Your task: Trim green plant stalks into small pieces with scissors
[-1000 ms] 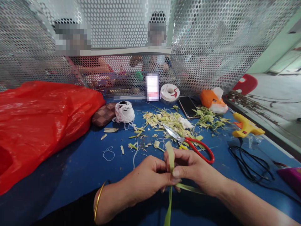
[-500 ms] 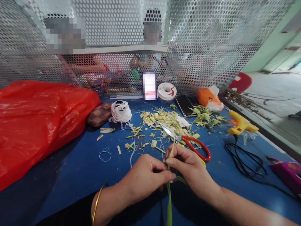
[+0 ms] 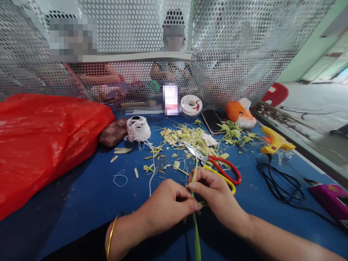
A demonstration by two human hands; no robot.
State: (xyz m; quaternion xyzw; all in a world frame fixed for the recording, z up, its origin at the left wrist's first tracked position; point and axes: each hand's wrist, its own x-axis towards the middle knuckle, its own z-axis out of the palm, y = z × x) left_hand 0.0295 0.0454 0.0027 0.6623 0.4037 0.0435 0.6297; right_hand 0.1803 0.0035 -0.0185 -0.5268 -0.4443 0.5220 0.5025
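A long green leaf strip (image 3: 196,235) runs upright between my hands, its pale tip pointing toward the scissors and its wider end hanging down toward me. My left hand (image 3: 170,204) pinches the strip from the left, thumb lying across it. Just above, my right hand (image 3: 213,192) grips the same strip between thumb and fingers. Another bit of green shows between the hands, partly covered by fingers. Beyond my right hand lie scissors with one red handle (image 3: 231,168) and one yellow handle (image 3: 227,183), blades angled up left onto the cuttings.
Plant cuttings (image 3: 182,137) litter the blue table (image 3: 89,206). Around them are white string (image 3: 138,129), a ribbon spool (image 3: 191,105), a dark phone (image 3: 212,121), a tissue pack (image 3: 239,112) and a yellow glue gun (image 3: 276,139). Red plastic (image 3: 49,141) covers the left. Perforated mesh (image 3: 130,36) stands behind, people beyond.
The view has shifted slightly, so the table items sit a little further left. Both hands keep their hold on the leaf strip, with small finger movements. More of the yellow handle shows.
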